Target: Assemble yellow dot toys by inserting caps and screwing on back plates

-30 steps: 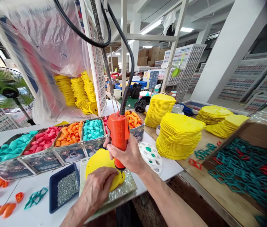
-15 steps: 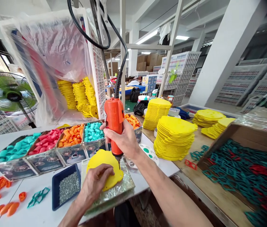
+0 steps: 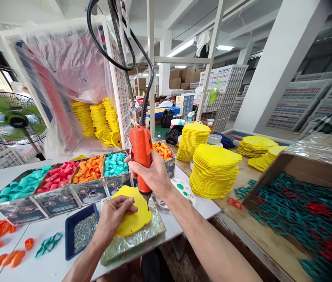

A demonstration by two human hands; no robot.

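my right hand (image 3: pixel 154 172) is wrapped around the body of the orange screwdriver (image 3: pixel 141 149), which points down with its bit (image 3: pixel 148 205) over the right part of the yellow plate (image 3: pixel 136 219). that plate lies on the shiny wrapped pad (image 3: pixel 151 232) in front of me. my left hand (image 3: pixel 114 215) is over the plate's left side, fingers curled and thumb close to the fingertips; i cannot tell whether a small piece sits between them, nor whether they press on the plate.

the first danger i see is slipping. the pad's film looks slick, so if my left hand is not bearing down, a turning bit could spin or drag the plate sideways. the bit's tip looks close to the surface, though i cannot tell if it touches; if it came down off its spot, it would likely skate and scratch the plastic. my left fingers are near enough that a skid could nick them. leaning the tool would bring much the same trouble, and the cable (image 3: pixel 145 103) rising from its top could pull it askew.

to the left of the pad is the blue tray (image 3: pixel 69 235) of small metal screws (image 3: pixel 85 231); a careless sweep of my left forearm, just beside it, could knock it and scatter them.
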